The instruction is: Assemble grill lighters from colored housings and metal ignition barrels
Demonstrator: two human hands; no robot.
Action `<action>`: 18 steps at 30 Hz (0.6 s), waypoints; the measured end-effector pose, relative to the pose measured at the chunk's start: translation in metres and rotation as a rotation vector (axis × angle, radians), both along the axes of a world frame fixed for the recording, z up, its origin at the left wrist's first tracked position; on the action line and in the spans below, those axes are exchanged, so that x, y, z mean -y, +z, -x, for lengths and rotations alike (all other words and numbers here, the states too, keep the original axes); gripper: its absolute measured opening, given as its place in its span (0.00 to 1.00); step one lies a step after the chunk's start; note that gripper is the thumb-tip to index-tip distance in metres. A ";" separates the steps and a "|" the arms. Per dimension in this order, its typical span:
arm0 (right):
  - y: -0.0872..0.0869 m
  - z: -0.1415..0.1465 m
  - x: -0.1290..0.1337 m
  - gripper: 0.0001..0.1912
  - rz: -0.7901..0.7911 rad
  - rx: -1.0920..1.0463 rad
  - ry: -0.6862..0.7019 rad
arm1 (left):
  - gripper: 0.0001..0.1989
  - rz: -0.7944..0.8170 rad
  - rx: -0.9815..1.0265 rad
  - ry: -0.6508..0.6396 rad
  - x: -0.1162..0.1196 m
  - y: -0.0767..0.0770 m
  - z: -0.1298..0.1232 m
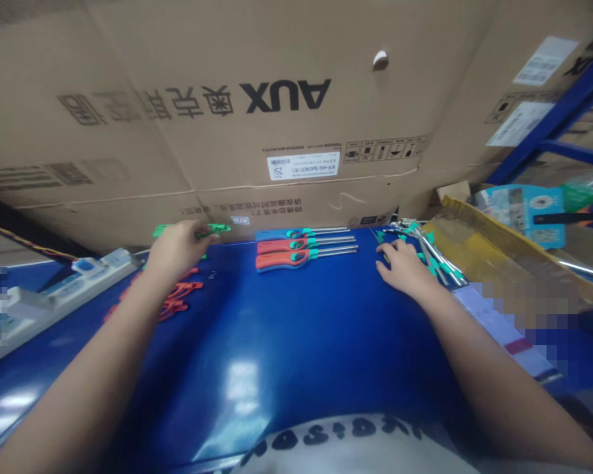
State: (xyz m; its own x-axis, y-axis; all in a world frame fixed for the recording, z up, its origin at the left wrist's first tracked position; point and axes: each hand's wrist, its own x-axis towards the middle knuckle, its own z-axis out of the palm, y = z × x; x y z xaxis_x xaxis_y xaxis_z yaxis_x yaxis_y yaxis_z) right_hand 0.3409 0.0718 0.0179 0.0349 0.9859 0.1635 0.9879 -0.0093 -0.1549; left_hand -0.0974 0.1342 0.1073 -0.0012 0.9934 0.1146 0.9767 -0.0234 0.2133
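Note:
My left hand (174, 253) reaches to the back left of the blue table, its fingers curled over a green lighter handle (219, 228) that sticks out on both sides of the hand. Its fingertips are partly hidden. Beside and below it lie several red lighter handles (175, 307). My right hand (404, 266) is at the back right, thumb and index finger apart, at the edge of a pile of metal lighter tubes (432, 253) with green ends. Between the hands, three long-necked lighters, red ones (281, 260) and a blue one (271, 234), lie in a row, tubes pointing right.
A large cardboard box (178, 151) stands along the table's back. A white power strip (54, 299) runs along the left edge. At right are a box with yellow tape (467, 240), a pale flat packet (504, 329) and a blue metal frame (553, 122).

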 end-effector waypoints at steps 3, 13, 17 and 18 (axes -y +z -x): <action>0.009 0.008 0.003 0.14 -0.069 -0.023 0.035 | 0.13 -0.039 0.016 -0.177 0.034 -0.009 -0.039; 0.025 0.071 0.042 0.10 -0.068 -0.447 0.879 | 0.06 0.152 0.245 -0.688 0.100 -0.078 -0.132; 0.015 0.082 0.046 0.12 0.118 -0.387 0.971 | 0.04 0.130 0.330 -0.717 0.108 -0.085 -0.140; 0.014 0.081 0.044 0.11 0.134 -0.384 0.979 | 0.02 0.138 0.359 -0.716 0.110 -0.085 -0.139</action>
